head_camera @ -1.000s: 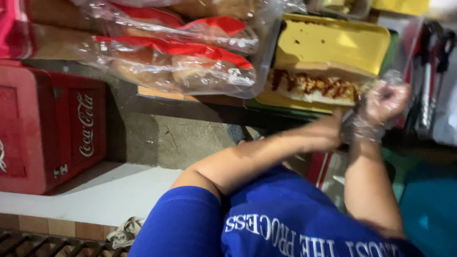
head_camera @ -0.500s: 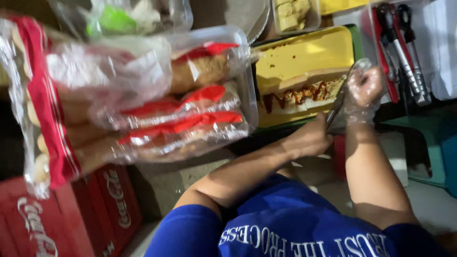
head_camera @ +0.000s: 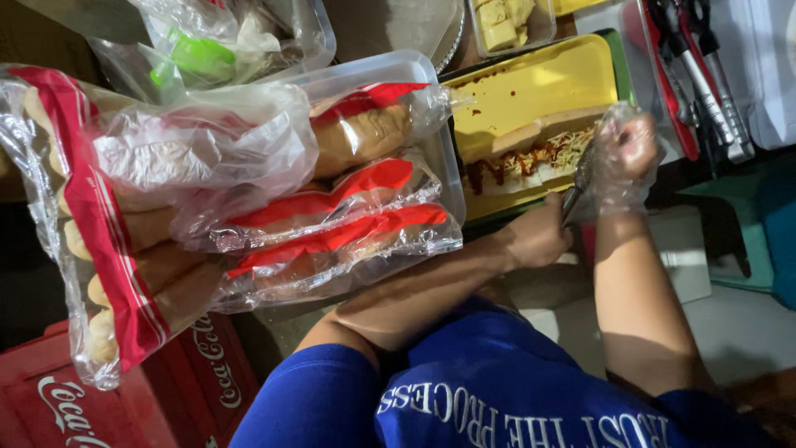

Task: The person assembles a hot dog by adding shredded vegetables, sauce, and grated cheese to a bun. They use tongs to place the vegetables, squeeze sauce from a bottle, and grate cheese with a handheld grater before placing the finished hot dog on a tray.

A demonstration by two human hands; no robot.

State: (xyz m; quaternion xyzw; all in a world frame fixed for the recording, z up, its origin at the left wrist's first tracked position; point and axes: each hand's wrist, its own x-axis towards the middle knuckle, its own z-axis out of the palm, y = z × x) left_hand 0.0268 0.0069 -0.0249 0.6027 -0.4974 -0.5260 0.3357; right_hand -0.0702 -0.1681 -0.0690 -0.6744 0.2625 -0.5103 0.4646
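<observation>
My right hand (head_camera: 626, 153) wears a clear plastic glove and is closed around a thin metal utensil (head_camera: 576, 187). It hovers over the right end of a long split bun (head_camera: 522, 158) topped with red sauce and pale shreds. The bun lies in a yellow tray (head_camera: 539, 87). My left hand (head_camera: 539, 236) is bare, fingers curled into a fist, at the tray's near edge beside the lower end of the utensil. Whether it grips anything is hidden.
Bagged bread rolls in clear and red plastic (head_camera: 249, 224) fill a clear tub (head_camera: 444, 166) left of the tray. A red crate (head_camera: 50, 398) sits at bottom left. Red-handled tongs (head_camera: 696, 66) lie at top right, near a box of yellow pieces (head_camera: 506, 17) and a teal stool (head_camera: 738, 216).
My two hands were pressed together over the tray; the left has since dropped to the tray's near edge. The gloved right hand stays over the bun. The view swung left.
</observation>
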